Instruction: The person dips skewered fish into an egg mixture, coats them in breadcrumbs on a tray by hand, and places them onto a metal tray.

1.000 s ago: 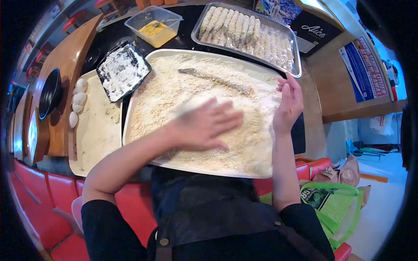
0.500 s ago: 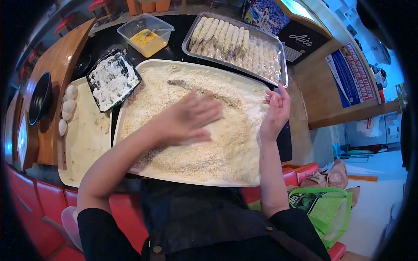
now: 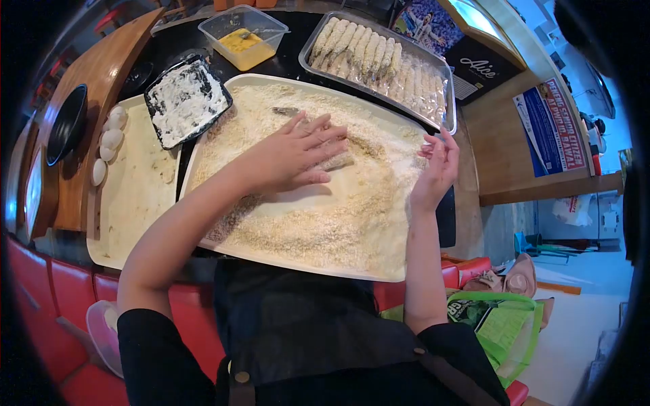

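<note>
My left hand (image 3: 291, 157) lies flat with spread fingers on a long crumb-coated piece (image 3: 337, 163) in the big cream tray (image 3: 305, 271) of pale crumbs. The piece's dark, narrow end pokes out beyond my fingers; much of its body is hidden under them. My right hand (image 3: 435, 170) hovers at the tray's right edge, its fingers loosely curled and apart, with nothing visible in it. Behind, a metal tray (image 3: 452, 111) holds rows of coated pieces, the lower ones under clear plastic. A black dish of white flour (image 3: 187, 101) overlaps the cream tray's upper left corner.
A clear tub (image 3: 261, 51) of yellow liquid with a utensil stands at the back. Several eggs (image 3: 112, 139) line a second cream tray (image 3: 133, 223) on the left. A black bowl (image 3: 68, 125) is farther left, a dark box (image 3: 484, 68) at back right, and a green bag (image 3: 504, 331) lower right.
My left hand has moved back from the loose crumbs onto the long piece, which now lies partly under its fingers. My right hand remains by the tray's right edge. The camera view has shifted slightly.
</note>
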`<state>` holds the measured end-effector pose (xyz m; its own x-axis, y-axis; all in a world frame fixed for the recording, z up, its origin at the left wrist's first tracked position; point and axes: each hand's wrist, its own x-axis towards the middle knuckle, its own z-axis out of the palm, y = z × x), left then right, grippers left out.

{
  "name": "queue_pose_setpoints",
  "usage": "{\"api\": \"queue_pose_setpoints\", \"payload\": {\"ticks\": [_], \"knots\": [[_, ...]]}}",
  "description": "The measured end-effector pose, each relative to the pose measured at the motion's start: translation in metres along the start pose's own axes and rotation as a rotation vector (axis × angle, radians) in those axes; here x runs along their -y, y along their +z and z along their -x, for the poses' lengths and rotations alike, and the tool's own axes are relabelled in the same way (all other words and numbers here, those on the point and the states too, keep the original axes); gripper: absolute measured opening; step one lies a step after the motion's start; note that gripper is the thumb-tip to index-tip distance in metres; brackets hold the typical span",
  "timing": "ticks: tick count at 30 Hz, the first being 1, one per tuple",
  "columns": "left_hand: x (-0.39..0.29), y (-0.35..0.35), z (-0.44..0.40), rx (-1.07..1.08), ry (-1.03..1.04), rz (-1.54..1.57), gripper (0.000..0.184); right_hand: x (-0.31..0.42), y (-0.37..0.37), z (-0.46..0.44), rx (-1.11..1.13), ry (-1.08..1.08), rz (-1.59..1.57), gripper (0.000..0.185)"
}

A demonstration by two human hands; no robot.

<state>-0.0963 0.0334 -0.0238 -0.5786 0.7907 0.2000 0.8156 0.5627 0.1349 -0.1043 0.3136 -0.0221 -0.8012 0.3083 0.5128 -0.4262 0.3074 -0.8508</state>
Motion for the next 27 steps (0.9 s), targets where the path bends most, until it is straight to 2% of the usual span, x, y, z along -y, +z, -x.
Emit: {"api": "queue_pose_setpoints", "payload": {"ticks": [2, 6, 7, 10, 11, 14, 17, 20, 21, 22, 25, 27], "knots": [[-0.013, 0.002, 0.002, 0.068, 0.006, 0.043, 0.072, -0.002, 0.0, 0.0, -0.001, -0.004, -0.011, 0.033], [-0.055, 0.016, 0.002, 0.123, 0.158, 0.328, 0.078, 0.001, 0.002, 0.0, 0.005, -0.005, -0.008, 0.033], [-0.057, 0.019, 0.002, 0.11, 0.167, 0.311, 0.079, 0.001, 0.001, 0.0, 0.008, -0.01, -0.006, 0.034], [-0.033, 0.016, -0.002, 0.078, 0.086, 0.103, 0.078, -0.001, -0.001, 0.0, 0.002, 0.0, -0.044, 0.034], [-0.023, 0.013, -0.001, 0.064, 0.028, 0.08, 0.071, -0.001, -0.001, 0.0, -0.007, 0.009, -0.052, 0.034], [0.002, -0.005, 0.007, -0.093, -0.17, 0.199, 0.059, -0.001, -0.003, -0.001, -0.028, 0.024, -0.084, 0.035], [0.015, -0.024, 0.023, -0.356, -0.328, 0.406, 0.045, -0.002, -0.004, -0.001, -0.038, 0.021, -0.107, 0.034], [0.015, -0.047, 0.038, -0.306, -0.459, 0.505, 0.036, 0.0, -0.001, -0.001, -0.014, 0.02, -0.062, 0.029], [0.012, -0.042, 0.043, -0.383, -0.43, 0.409, 0.034, 0.0, 0.001, 0.002, 0.009, 0.028, -0.019, 0.025], [0.006, -0.041, 0.046, -0.373, -0.444, 0.398, 0.035, 0.0, 0.004, 0.003, 0.029, 0.032, 0.021, 0.022], [-0.021, -0.032, 0.053, -0.328, -0.499, 0.373, 0.04, 0.008, 0.011, 0.01, 0.166, -0.083, 0.168, 0.013], [-0.035, -0.03, 0.051, -0.322, -0.518, 0.388, 0.04, 0.016, 0.017, 0.017, 0.329, -0.189, 0.212, 0.013]]}}
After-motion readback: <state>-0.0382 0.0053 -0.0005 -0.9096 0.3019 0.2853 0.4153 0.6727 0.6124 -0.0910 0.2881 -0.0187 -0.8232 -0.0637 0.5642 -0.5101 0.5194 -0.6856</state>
